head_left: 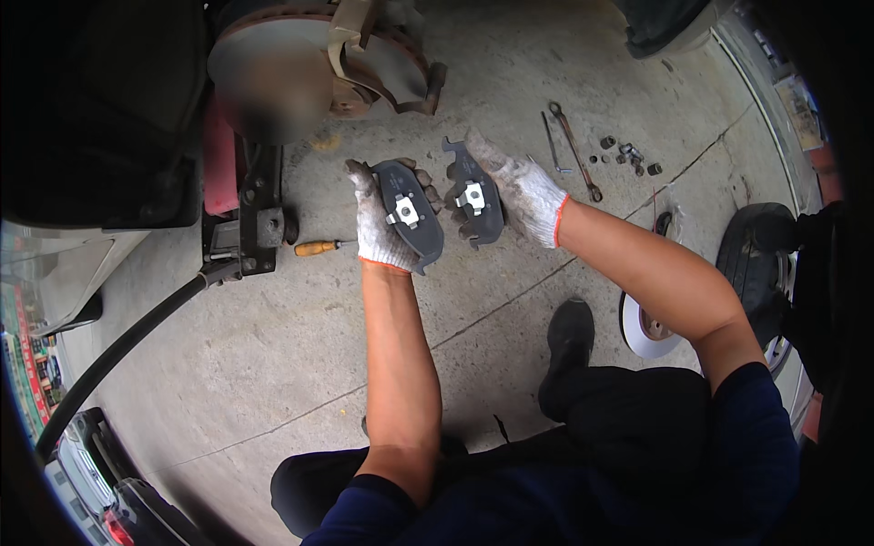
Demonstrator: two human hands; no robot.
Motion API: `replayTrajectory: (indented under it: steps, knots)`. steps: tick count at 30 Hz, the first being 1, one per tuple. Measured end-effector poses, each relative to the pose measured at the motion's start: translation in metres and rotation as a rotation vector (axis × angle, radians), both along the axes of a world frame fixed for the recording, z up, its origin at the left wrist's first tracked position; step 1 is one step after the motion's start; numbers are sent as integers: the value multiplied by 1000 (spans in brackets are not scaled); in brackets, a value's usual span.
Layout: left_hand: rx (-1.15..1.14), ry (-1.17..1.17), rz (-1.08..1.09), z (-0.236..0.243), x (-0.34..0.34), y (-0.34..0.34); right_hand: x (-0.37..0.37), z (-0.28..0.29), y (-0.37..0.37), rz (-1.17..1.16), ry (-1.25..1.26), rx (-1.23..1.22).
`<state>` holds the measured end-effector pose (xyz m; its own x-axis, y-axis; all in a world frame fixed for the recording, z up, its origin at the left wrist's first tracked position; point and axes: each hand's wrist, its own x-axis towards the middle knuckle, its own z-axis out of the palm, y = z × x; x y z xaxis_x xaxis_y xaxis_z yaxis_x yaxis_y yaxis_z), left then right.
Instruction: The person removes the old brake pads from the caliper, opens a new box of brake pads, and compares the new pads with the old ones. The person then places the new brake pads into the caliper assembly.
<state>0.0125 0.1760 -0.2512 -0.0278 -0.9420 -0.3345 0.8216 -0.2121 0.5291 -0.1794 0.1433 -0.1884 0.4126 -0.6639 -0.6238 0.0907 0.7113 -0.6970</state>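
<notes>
"How far has this got?"

"Part-way, I'd judge. The mounted disc [273, 38] is bare, with no wheel over it, and a metal bracket [342, 55] sits at its edge. The tyre [745, 250] is over by the floor's [255, 364] right edge. Neither pad is at that disc, so seating them looks undone."

"Where are the pads, then?"

"Both are held up over the floor, just apart from each other, short of the mounted disc. Each shows a silver clip on its upturned face."

"And the hands?"

"Gloved, each partly closed round one pad. The left hand [375, 223] has the left pad [424, 231], thumb along its outer side and fingers curled behind it. The right hand [528, 191] has the right pad [487, 216], fingers reaching underneath and showing at its inner edge. How hard they squeeze, I can't tell."

"Anything set down nearby?"

"A wrench [575, 150] and a thin bar [551, 139] lie side by side, with small metal parts [628, 153] between them and the floor's right edge. A screwdriver [316, 247] lies near the jack [264, 223]. A loose disc [642, 335] is beside the right forearm, partly hidden by it."
</notes>
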Motion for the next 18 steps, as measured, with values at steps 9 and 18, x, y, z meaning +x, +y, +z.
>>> replayTrajectory:
  steps: [9, 18]
  knots:
    - [-10, -16, -79, -7, -5, -2, -8, 1, -5, -68, -123, 55]
    - [-9, -28, -114, -16, -5, -3, -9, -13, -7, -66, -150, 82]
